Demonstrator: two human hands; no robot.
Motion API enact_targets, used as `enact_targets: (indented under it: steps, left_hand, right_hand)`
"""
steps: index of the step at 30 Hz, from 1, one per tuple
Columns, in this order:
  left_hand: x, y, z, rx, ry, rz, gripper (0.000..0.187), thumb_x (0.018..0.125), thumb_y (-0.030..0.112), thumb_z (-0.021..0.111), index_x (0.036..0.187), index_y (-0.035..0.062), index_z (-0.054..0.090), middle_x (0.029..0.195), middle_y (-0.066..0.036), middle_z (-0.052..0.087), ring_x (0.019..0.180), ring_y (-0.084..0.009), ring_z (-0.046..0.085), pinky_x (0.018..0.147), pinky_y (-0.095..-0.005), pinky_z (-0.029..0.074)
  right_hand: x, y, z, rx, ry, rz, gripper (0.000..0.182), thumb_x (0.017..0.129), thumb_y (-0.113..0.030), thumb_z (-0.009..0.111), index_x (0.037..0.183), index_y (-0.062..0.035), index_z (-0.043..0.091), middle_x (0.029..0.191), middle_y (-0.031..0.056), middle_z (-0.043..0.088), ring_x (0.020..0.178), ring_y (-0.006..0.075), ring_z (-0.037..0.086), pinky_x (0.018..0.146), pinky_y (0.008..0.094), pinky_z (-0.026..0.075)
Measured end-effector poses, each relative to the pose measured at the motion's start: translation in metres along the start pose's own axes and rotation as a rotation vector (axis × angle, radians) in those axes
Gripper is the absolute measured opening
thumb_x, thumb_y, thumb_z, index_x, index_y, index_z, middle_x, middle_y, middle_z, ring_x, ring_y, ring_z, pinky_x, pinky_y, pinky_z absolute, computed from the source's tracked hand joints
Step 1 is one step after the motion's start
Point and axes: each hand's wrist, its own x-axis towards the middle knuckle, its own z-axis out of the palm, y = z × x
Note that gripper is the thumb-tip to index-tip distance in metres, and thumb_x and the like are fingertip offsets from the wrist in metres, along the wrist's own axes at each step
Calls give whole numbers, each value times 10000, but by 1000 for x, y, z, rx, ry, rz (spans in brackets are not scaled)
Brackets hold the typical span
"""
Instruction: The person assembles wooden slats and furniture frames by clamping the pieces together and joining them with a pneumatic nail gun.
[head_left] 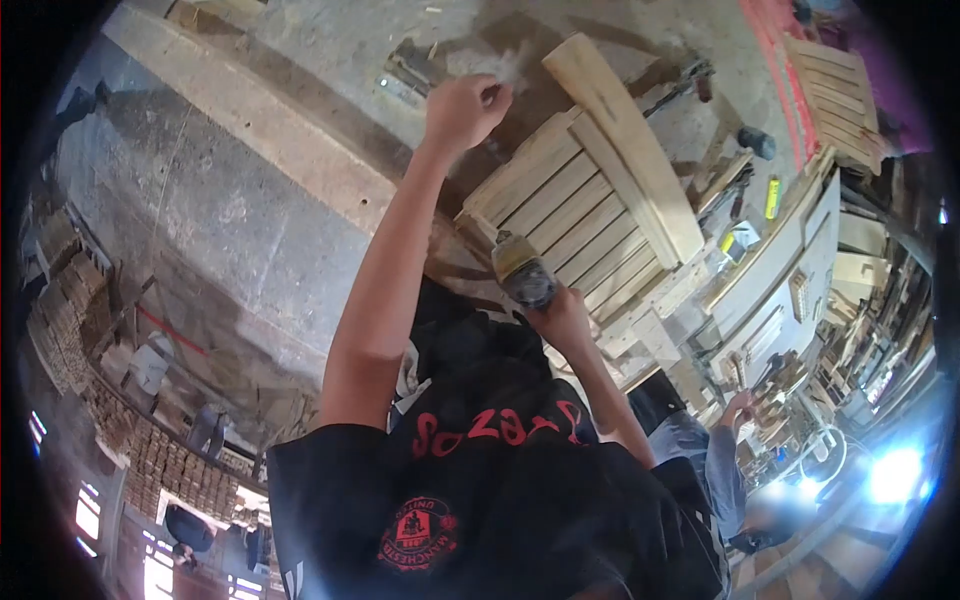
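Note:
My left hand (pixel 468 112) is raised over the floor with its fingers curled together in a pinch. A pale blur shows just beyond its fingertips, and what they hold, if anything, I cannot make out. My right hand (pixel 562 318) is wrapped round the lower end of a plastic bottle (pixel 524 270) with a yellowish band and a dark lower part. The bottle tilts with its narrow end away from me. Beside both hands lies a slatted wooden panel (pixel 565 205), and a thick wooden board (pixel 630 150) rests along its far side.
A long concrete ledge (pixel 270 130) runs along the left. To the right are a dark mallet-like head (pixel 757 142), a yellow object (pixel 772 198) and a pale workboard (pixel 785 285). Another person's sleeve (pixel 725 470) shows lower right. Wood stacks (pixel 165 440) stand lower left.

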Motion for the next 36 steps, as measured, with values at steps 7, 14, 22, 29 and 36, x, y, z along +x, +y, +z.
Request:
enact_targets:
  steps: [7,14,22,29,36]
  left_hand:
    - [0,-6,3,-58,55,74,321,843,367,594,748,63,633,599,-106,584,575,-325,574,552,-384,450]
    - [-7,-3,0,-5,-48,-5,292,824,354,603,803,73,681,728,-116,660,716,-318,641,642,-406,498]
    - [4,-1,-1,-61,-17,36,372,861,362,590,722,19,622,572,-81,576,519,-234,548,528,-355,419]
    - [6,-5,3,-42,-113,-15,335,833,365,617,854,36,681,680,-96,645,637,-240,612,600,-349,461]
    - [5,-3,3,-205,-89,-108,308,846,320,640,823,17,690,608,-41,612,510,-124,541,506,-282,437]
  right_hand:
    - [2,-27,22,-123,33,-92,656,656,-194,735,1202,76,492,754,193,630,747,390,625,654,458,495]
    - [6,-41,19,-66,-170,116,719,696,-219,752,1290,-2,410,1110,264,565,1034,456,535,830,507,457]
    - [-12,-26,15,-103,0,79,626,712,-229,715,1243,-17,460,887,244,636,861,428,608,727,502,491]
    - [-50,31,19,-102,42,65,636,703,-264,726,1232,-48,446,870,233,633,799,441,615,687,505,505]
    - [-53,21,14,-49,-32,227,629,727,-280,707,1252,-61,441,866,239,642,811,466,605,700,526,495]
